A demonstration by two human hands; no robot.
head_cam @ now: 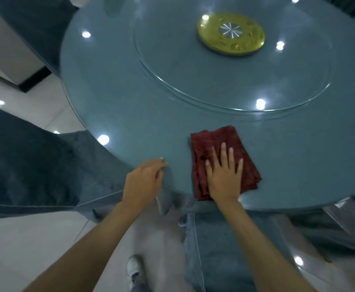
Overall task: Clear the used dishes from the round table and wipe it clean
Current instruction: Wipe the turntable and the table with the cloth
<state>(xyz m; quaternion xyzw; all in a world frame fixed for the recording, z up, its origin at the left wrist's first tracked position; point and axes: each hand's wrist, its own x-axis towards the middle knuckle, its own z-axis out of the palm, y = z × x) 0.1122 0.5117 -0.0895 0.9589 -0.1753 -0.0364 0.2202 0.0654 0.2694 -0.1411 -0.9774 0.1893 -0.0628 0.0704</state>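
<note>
A folded dark red cloth (216, 140) lies flat on the round blue-grey table (130, 114) near its front edge. My right hand (225, 173) presses down on the cloth with fingers straight and spread. My left hand (144, 180) rests at the table's front rim to the left of the cloth, its fingers loosely bent over the edge and holding nothing. A glass turntable (168, 89) covers the table's middle, with a gold disc (231, 33) at its hub. No dishes show on the table.
Blue-grey upholstered chairs stand at the left (25, 165), at the far left corner (37, 26) and below the table's front edge (235, 249). Pale tiled floor (35, 239) lies beneath. My white shoe (133, 268) shows at the bottom.
</note>
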